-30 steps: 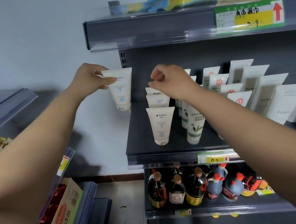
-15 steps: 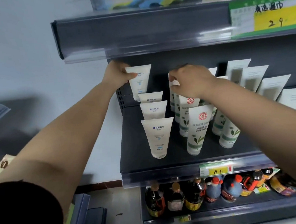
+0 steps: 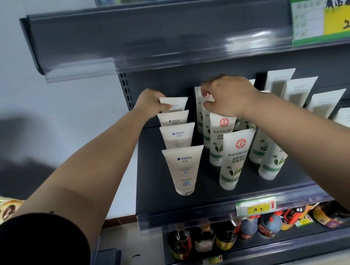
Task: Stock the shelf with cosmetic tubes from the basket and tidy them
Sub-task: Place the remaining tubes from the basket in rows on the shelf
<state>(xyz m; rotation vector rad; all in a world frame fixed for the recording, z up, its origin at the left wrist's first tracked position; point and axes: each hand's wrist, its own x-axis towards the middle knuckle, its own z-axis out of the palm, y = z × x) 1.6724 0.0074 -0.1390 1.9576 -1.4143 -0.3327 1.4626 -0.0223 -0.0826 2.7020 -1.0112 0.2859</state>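
My left hand (image 3: 150,103) grips the far cream tube (image 3: 175,105), upright, cap down; my right hand (image 3: 227,96) pinches a white green-leaf tube (image 3: 207,113) beside it.

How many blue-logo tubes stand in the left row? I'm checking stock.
4: front tube, second tube, third tube, and back tube, gripped by the left hand. More may hide behind.

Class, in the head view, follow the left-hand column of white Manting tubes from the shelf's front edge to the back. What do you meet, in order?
Front tube → second tube → third tube → rearmost tube, gripped by the left hand.
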